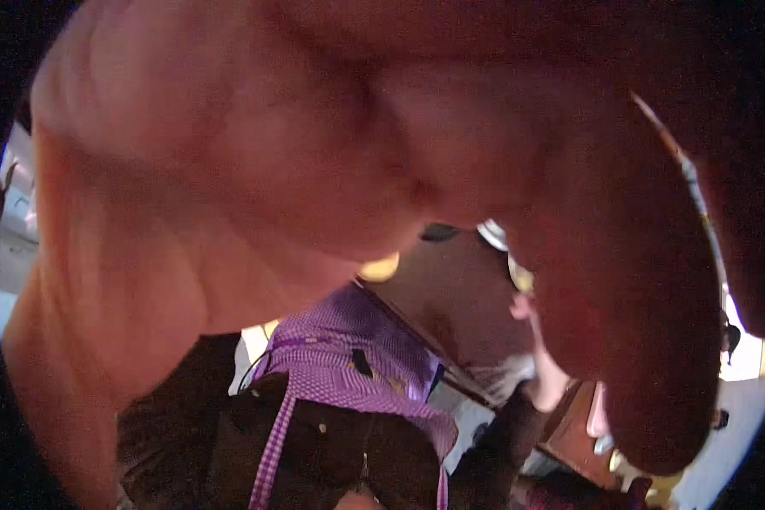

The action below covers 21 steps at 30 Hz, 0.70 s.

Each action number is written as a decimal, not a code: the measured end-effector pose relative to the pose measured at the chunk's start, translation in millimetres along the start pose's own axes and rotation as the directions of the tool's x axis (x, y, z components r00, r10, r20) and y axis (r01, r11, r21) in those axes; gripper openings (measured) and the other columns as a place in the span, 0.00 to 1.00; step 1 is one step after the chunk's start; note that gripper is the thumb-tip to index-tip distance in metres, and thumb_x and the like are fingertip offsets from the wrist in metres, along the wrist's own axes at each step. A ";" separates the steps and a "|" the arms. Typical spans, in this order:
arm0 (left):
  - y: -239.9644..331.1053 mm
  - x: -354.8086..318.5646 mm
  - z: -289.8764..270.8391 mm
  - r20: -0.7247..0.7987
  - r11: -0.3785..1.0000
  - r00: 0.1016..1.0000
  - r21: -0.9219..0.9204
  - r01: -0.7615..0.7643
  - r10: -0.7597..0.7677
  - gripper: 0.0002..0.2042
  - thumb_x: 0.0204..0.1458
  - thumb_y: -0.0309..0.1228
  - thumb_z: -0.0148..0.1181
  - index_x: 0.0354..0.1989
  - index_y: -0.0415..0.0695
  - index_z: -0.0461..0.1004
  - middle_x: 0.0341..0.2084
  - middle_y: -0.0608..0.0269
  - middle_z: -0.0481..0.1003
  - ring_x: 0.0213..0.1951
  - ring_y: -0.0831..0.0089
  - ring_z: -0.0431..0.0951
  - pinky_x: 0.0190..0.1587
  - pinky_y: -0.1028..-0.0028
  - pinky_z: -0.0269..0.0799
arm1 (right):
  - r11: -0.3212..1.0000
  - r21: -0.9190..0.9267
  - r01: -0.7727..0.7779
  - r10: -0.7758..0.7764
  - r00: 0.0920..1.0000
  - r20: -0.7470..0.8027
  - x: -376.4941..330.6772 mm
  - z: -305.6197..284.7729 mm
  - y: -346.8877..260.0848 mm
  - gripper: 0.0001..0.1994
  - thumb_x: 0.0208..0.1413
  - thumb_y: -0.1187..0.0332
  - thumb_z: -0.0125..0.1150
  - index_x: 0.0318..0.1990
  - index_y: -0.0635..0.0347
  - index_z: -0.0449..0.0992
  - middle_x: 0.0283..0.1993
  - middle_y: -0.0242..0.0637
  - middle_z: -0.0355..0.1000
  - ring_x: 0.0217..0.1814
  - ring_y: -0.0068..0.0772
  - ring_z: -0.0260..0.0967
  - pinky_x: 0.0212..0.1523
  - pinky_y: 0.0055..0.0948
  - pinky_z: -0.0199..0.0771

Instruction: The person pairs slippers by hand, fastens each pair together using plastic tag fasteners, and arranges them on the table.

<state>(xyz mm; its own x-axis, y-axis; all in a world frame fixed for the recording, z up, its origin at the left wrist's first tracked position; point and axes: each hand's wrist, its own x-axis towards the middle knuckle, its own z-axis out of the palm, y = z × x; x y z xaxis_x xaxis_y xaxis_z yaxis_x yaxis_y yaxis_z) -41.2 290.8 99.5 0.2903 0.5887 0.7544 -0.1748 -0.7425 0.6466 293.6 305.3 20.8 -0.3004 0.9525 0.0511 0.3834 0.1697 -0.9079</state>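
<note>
Very close to the camera, my left hand [331,144] covers most of the upper picture. Its wrist comes up from the lower left and its fingers stretch to the right, with a bright gap between two of them. No object shows in its palm. Beyond those fingers, my right hand [550,384] appears small at the end of a dark sleeve [497,442], over the edge of a brown table [459,297]. A blurred whitish patch [512,371] lies beside it. The left fingers partly hide the right hand, so its grip is unclear.
A purple checked apron [357,340] hangs over my dark top. On the brown table are a yellow round thing [380,268], a white rounded thing [491,234] and a dark one [439,232]. Another brown surface [574,433] stands at the lower right.
</note>
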 end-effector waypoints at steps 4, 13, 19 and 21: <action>-20.3 12.9 -9.2 0.016 0.997 1.000 -0.076 0.010 -0.009 0.32 0.44 0.31 0.57 0.58 0.39 0.51 0.46 0.43 0.67 0.42 0.62 0.74 0.41 0.73 0.70 | 0.978 0.189 0.087 -0.095 0.995 0.035 44.3 31.2 48.4 0.09 0.55 0.77 0.52 0.43 0.68 0.72 0.35 0.38 0.73 0.34 0.24 0.71 0.38 0.21 0.71; -11.2 30.3 -17.6 0.052 1.000 0.999 0.010 -0.009 0.008 0.26 0.45 0.29 0.53 0.55 0.38 0.56 0.43 0.43 0.69 0.39 0.62 0.75 0.39 0.73 0.70 | 0.993 0.078 0.088 -0.095 0.991 0.094 34.9 74.8 103.6 0.08 0.54 0.76 0.53 0.41 0.68 0.72 0.34 0.38 0.74 0.34 0.23 0.71 0.35 0.23 0.71; -4.8 41.2 -1.1 0.072 0.994 0.997 0.108 -0.033 0.026 0.23 0.46 0.27 0.51 0.52 0.38 0.59 0.41 0.43 0.70 0.38 0.62 0.75 0.37 0.73 0.71 | 0.979 -0.058 0.196 -0.201 0.974 -0.105 26.4 82.2 128.2 0.08 0.53 0.76 0.53 0.40 0.68 0.72 0.35 0.44 0.73 0.35 0.35 0.72 0.37 0.28 0.71; 4.0 45.9 11.4 0.060 0.990 0.998 0.140 0.005 -0.014 0.22 0.46 0.27 0.50 0.52 0.38 0.60 0.40 0.43 0.71 0.37 0.62 0.75 0.36 0.74 0.71 | 0.895 -0.283 0.344 -0.399 0.902 -0.166 22.6 83.9 123.2 0.07 0.52 0.76 0.53 0.39 0.68 0.71 0.36 0.47 0.71 0.37 0.43 0.71 0.39 0.32 0.70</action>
<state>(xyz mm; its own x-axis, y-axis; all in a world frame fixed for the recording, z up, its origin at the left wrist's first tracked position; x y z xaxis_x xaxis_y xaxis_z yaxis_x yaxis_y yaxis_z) -17.8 311.2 135.4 0.3485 0.5788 0.7372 -0.0393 -0.7768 0.6285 260.8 326.5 -124.8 -0.2790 0.8335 0.4770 0.4876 0.5508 -0.6774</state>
